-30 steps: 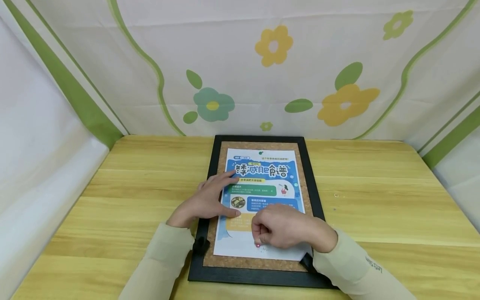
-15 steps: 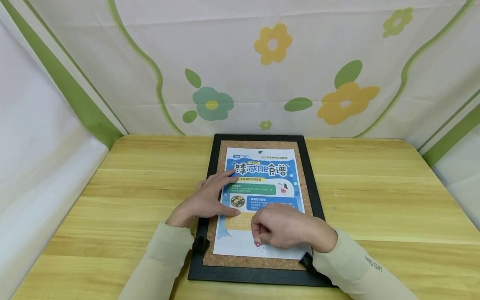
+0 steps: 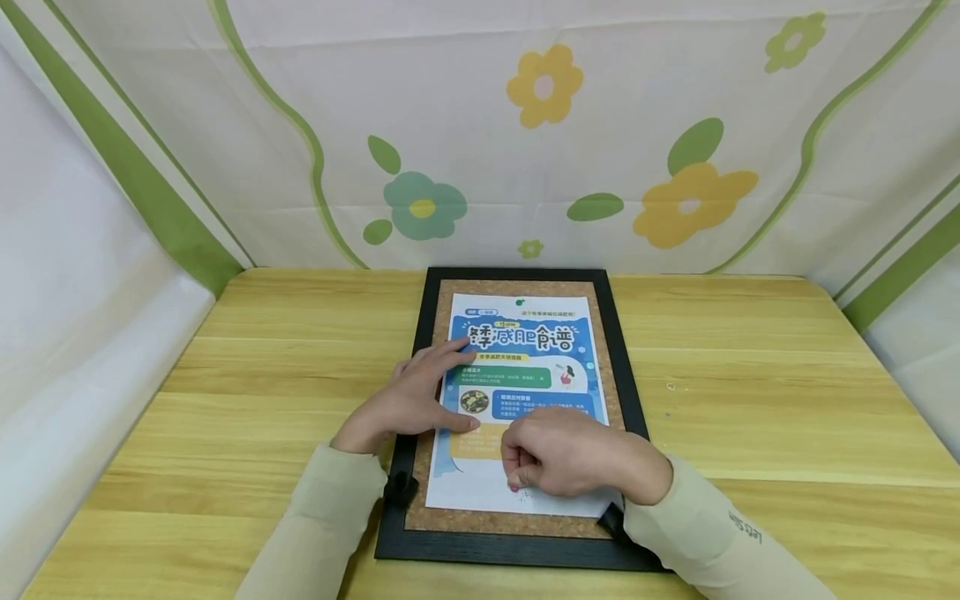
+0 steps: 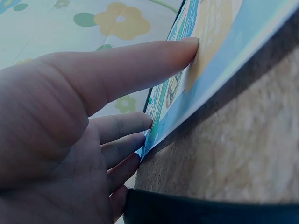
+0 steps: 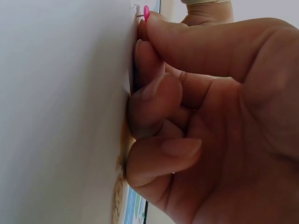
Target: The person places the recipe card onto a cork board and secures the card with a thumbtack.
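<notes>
A printed poster [image 3: 517, 367] lies on a cork board with a black frame [image 3: 487, 547] in the head view. My left hand [image 3: 416, 392] rests on the poster's left side, fingers spread and straight. In the left wrist view its thumb [image 4: 154, 58] and fingertips touch the sheet. My right hand [image 3: 562, 450] pinches a pink push pin [image 5: 146, 13] between thumb and finger near the poster's lower edge. The pin's metal point meets the paper in the right wrist view, with part of the shank showing. The other fingers of that hand are curled against the sheet.
A small green pin-like piece [image 3: 521, 302] sits at the poster's top middle. The board lies on a wooden table [image 3: 750, 400], its far edge near a flowered curtain [image 3: 480, 125]. Tiny bits [image 3: 671, 386] lie on the table to the right.
The view has shifted very slightly. Both hands stay in the same places on the poster, and the right hand still pinches the push pin.
</notes>
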Demonstrator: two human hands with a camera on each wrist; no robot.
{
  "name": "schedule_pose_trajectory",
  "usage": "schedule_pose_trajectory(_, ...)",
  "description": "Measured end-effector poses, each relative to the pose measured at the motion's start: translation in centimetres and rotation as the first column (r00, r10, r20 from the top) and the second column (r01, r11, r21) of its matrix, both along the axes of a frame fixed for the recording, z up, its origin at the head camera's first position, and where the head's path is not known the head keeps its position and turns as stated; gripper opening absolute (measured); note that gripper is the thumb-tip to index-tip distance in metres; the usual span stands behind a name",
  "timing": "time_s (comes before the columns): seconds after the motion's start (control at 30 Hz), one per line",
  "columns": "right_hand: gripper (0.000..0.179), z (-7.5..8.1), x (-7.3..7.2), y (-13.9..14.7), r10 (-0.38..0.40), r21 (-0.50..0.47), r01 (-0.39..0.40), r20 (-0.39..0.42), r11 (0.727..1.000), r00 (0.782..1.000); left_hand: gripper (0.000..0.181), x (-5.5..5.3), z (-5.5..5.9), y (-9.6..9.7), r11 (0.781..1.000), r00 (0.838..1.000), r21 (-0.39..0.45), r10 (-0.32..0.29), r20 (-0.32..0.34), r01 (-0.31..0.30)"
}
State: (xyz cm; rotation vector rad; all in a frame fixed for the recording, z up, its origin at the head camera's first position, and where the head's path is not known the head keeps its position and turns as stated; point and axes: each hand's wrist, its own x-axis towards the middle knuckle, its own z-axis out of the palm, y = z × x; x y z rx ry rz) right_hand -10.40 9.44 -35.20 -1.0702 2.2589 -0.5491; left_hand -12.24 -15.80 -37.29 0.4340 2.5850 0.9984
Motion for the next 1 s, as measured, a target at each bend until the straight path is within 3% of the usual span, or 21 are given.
schedule_pose_trajectory(1.0, 0.023, -0.39, -0.31, 0.26, 0.007, -0.027, -0.007, 0.009, 1.0, 1.0, 0.093, 0.0, 0.11, 0.04, 1.0, 1.0, -0.001, -0.001, -0.002, 0.001)
